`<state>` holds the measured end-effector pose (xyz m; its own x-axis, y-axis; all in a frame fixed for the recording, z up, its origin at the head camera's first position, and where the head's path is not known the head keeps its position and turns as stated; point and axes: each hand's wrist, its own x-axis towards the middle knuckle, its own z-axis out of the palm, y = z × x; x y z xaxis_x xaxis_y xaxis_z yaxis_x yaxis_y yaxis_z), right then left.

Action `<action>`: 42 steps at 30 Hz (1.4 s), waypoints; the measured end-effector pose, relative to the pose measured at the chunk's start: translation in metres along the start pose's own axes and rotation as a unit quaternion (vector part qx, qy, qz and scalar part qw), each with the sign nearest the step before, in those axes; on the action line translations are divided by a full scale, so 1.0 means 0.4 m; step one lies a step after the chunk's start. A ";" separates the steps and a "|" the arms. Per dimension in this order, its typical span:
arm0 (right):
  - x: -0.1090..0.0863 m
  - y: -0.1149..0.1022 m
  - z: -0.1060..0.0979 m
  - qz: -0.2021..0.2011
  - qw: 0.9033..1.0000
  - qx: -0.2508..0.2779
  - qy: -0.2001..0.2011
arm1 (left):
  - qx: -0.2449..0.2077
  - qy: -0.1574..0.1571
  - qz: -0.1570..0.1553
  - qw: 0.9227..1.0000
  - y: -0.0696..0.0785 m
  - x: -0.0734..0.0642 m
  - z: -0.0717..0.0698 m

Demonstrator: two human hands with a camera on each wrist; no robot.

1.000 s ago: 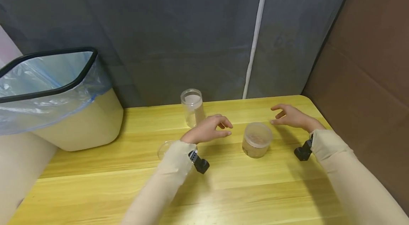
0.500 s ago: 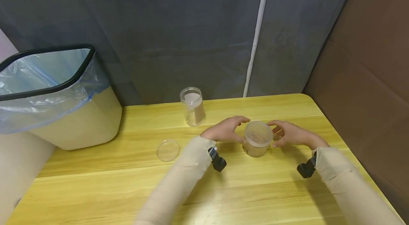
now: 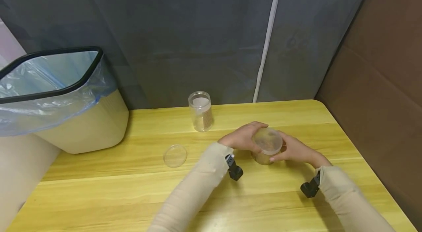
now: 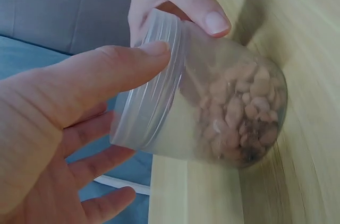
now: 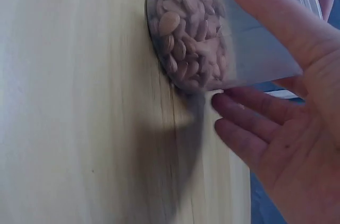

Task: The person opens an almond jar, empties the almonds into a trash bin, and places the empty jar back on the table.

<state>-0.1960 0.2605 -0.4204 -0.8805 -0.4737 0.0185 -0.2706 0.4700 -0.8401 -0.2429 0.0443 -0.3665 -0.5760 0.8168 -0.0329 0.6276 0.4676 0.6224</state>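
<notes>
A squat clear plastic jar (image 3: pixel 262 158) stands on the table, partly filled with brown almond-like nuts (image 5: pixel 188 35). Its translucent screw lid (image 4: pixel 149 86) is on top. From the left, my left hand (image 3: pixel 244 137) grips the lid, its thumb lying on the ridged edge. My right hand (image 3: pixel 293 150) holds the jar's body from the right, thumb in front and fingers round the far side. Behind and to the left is a taller clear jar (image 3: pixel 202 116) with no lid on it. A clear round lid (image 3: pixel 175 156) lies flat left of my left forearm.
At the left, a cream bin (image 3: pixel 89 126) with a black rim and a blue plastic liner rises beside the yellow wooden table (image 3: pixel 115 195). Dark grey cloth (image 3: pixel 181 41) covers the back, and a brown panel (image 3: pixel 379 60) borders the right side.
Both hands have come in to the squat jar, the left moving right and the right moving left. They now hold its lid and body. The flat lid has come into full view.
</notes>
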 end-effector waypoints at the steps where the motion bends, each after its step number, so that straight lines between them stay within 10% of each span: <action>1: 0.000 -0.003 0.001 0.003 1.000 -0.010 0.009 | 0.003 0.003 0.000 1.000 0.000 -0.003 -0.001; 16: -0.002 -0.083 0.000 -0.032 0.994 -0.057 0.085 | 0.006 0.067 0.045 0.997 0.000 -0.047 -0.035; 22: 0.010 -0.118 -0.005 -0.038 0.986 -0.116 0.112 | -0.013 0.129 -0.031 0.991 0.008 -0.051 -0.031; 29: 0.028 -0.144 -0.034 -0.064 0.967 -0.215 0.120 | -0.017 0.112 -0.134 0.985 0.001 -0.080 -0.048; 33: 0.033 -0.159 -0.042 -0.067 0.964 -0.229 0.115 | 0.007 0.114 -0.083 0.990 -0.009 -0.092 -0.066; 39: 0.043 -0.178 -0.037 -0.076 0.962 -0.241 0.103 | 0.028 0.096 0.095 0.990 -0.012 -0.096 -0.081; 42: 0.049 -0.189 -0.032 -0.079 0.962 -0.241 0.098 | 0.041 0.097 0.114 0.988 -0.011 -0.098 -0.088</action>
<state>-0.1978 0.2252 -0.3494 -0.8568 -0.4408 0.2675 -0.5154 0.7167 -0.4698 -0.2413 -0.0016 -0.3404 -0.4997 0.8278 0.2552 0.7883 0.3124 0.5301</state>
